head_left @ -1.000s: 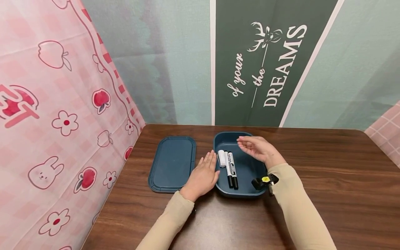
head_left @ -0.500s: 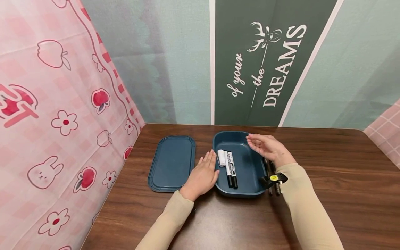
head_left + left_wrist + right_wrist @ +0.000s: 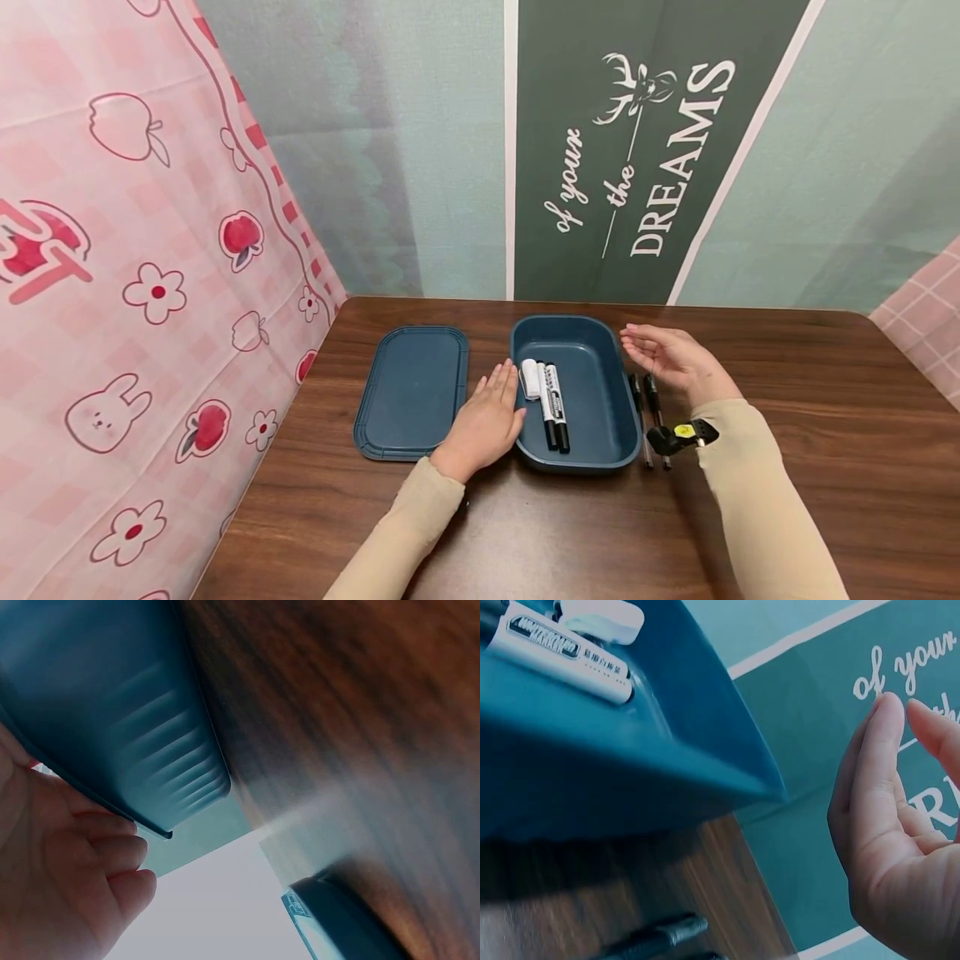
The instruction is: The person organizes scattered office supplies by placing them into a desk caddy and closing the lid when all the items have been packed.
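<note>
- Head camera: a dark blue lid lies flat on the wooden table toward its left edge, well short of the far edge.
- Left hand rests palm down on the wood between lid and box, fingers straight and together, their tips touching the left wall of the blue box; it holds nothing.
- Inside the box, along its left wall, lie a white eraser and two black-and-white markers, side by side.
- Just beside the box's right wall, two dark pens lie on the table.
- Right hand hovers above the pens' far ends, palm turned leftward, fingers loosely spread and gripping nothing.
</note>
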### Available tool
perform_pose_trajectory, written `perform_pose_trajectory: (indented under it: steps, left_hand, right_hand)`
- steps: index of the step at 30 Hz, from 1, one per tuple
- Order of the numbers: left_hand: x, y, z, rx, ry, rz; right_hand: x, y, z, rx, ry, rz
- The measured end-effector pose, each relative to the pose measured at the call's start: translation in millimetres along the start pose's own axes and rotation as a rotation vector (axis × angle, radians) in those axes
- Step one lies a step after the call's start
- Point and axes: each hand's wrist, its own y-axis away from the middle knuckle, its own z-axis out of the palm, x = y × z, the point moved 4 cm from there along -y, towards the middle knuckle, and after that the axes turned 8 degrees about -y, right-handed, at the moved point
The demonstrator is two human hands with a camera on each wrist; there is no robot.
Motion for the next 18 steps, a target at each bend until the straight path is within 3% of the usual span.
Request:
perform_pose_trajectory:
  steps: [10,18]
  left_hand:
    - [-0.6,1.0,-0.8,0.002,-0.010,0.001]
    - [0.1,2.6,-1.7,0.000,-0.009,0.009]
  right_hand:
    - [-2.1,5.7,-17.4,0.035,0.114,-0.013]
    - [-3.1,9.8,-26.2,0.084,0.358,-0.112]
